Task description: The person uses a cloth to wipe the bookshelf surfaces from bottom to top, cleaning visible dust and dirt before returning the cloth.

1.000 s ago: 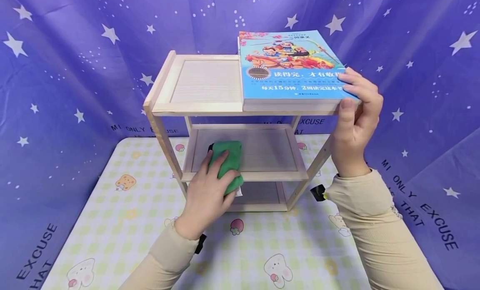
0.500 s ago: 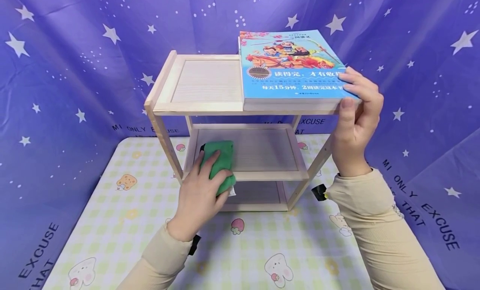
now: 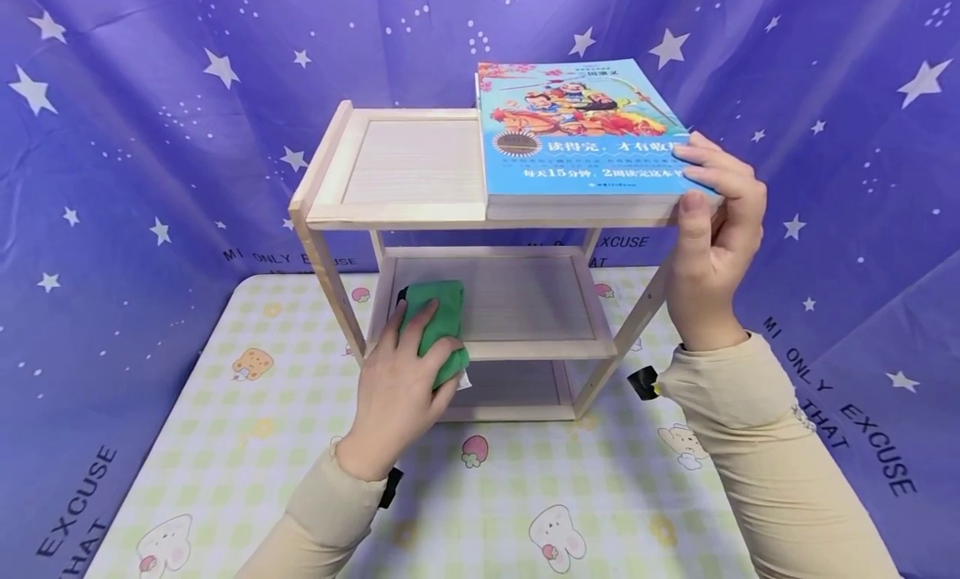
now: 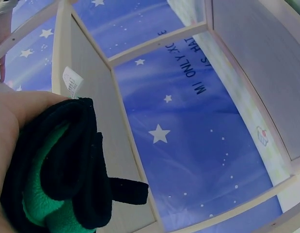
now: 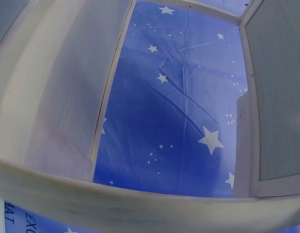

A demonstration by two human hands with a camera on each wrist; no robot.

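Observation:
A small wooden rack (image 3: 480, 346) with three shelves stands in the middle of the head view. My left hand (image 3: 401, 387) holds a folded green cloth (image 3: 438, 321) against the left part of the middle shelf (image 3: 525, 300). In the left wrist view the cloth (image 4: 45, 204) shows black edging, a black loop and a white tag. My right hand (image 3: 716, 237) grips the right end of the top shelf, its fingertips touching the edge of a blue book (image 3: 592, 158) that lies there. The right wrist view shows the rack's frame (image 5: 140, 199), but not the hand.
The top shelf's left part (image 3: 412, 158) is bare wood. A checked tablecloth (image 3: 285, 446) with cartoon prints lies under the rack. Behind and at both sides hangs a blue curtain (image 3: 150, 146) with white stars.
My left hand has slid the cloth a little to the left along the middle shelf, then almost stopped. The right hand, the book and the rack have stayed in place.

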